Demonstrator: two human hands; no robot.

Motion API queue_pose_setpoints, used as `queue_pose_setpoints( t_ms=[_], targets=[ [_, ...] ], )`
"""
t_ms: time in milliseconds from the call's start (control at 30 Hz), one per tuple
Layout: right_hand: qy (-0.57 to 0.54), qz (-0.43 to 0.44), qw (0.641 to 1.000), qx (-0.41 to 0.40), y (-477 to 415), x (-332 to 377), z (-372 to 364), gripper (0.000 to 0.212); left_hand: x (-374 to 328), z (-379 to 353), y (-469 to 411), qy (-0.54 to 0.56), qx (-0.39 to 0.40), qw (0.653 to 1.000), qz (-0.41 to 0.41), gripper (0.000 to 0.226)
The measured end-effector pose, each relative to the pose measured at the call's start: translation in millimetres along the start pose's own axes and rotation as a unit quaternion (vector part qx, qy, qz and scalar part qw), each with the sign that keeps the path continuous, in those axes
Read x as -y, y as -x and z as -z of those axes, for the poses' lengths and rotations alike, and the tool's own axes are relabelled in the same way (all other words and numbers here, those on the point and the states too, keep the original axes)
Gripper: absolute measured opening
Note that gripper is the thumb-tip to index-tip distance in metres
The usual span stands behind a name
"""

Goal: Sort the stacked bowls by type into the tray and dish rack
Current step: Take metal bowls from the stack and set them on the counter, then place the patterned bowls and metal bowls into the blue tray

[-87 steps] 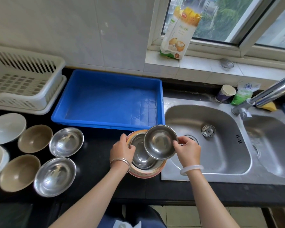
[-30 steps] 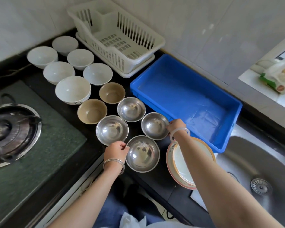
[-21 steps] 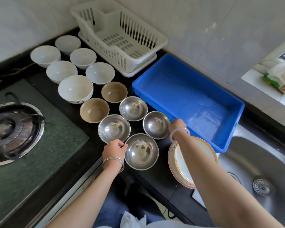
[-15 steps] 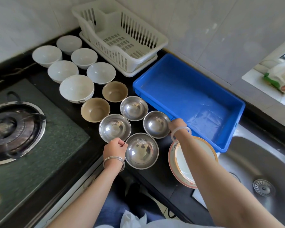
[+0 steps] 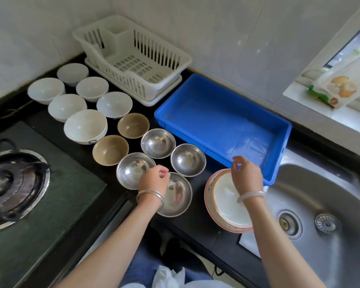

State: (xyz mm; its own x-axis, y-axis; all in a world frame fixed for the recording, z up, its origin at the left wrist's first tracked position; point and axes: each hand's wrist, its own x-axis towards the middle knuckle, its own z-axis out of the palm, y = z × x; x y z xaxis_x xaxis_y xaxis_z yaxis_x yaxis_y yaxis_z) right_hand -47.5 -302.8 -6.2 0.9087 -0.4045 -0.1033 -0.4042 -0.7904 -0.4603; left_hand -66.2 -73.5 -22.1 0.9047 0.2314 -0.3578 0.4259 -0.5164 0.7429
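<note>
Several steel bowls sit on the black counter: two at the back [image 5: 158, 143] [image 5: 188, 160], one at the left [image 5: 131, 170] and the nearest one [image 5: 179, 197]. My left hand [image 5: 154, 179] hovers over the nearest bowl's upper left rim, fingers loosely curled, holding nothing. My right hand [image 5: 246, 175] is open above a pink-rimmed bowl stack [image 5: 227, 206] with a white bowl nested inside. Two brown bowls [image 5: 110, 149] [image 5: 133, 125] and several white bowls [image 5: 85, 125] stand to the left. The blue tray [image 5: 216, 119] and the white dish rack [image 5: 133, 59] are both empty.
A gas stove burner [image 5: 15, 183] lies at the left. The steel sink [image 5: 320, 204] with its drain strainer is at the right, touching the tray's corner. A food packet [image 5: 341, 88] leans on the window sill. Tiled wall stands behind the rack.
My right hand left the back right steel bowl and moved right, over the pink-rimmed stack. My left hand loosened from the nearest steel bowl's rim. All steel bowls now rest on the counter.
</note>
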Motion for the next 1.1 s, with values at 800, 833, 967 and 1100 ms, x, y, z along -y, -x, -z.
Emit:
queue_pose_setpoints(
  t_ms=[800, 833, 967, 1100],
  targets=[
    [-0.225, -0.253, 0.941, -0.023, 87.7, -74.2, -9.2, 0.025, -61.5, -90.4, -11.4, -0.150, 0.185, 0.961, -0.137, 0.018],
    [-0.230, -0.258, 0.938, -0.027, 89.8, -70.9, -10.5, 0.024, -62.8, -89.9, -13.4, -0.157, 0.183, 0.960, -0.145, 0.020],
    [-0.222, -0.279, 0.933, -0.058, 91.5, -61.1, -14.6, 0.021, -65.7, -88.8, -14.4, -0.195, 0.161, 0.951, -0.176, 0.021],
    [-0.211, -0.299, 0.927, -0.083, 89.8, -51.0, -16.7, 0.021, -68.5, -88.6, -15.7, -0.202, 0.163, 0.947, -0.190, 0.021]
  ],
)
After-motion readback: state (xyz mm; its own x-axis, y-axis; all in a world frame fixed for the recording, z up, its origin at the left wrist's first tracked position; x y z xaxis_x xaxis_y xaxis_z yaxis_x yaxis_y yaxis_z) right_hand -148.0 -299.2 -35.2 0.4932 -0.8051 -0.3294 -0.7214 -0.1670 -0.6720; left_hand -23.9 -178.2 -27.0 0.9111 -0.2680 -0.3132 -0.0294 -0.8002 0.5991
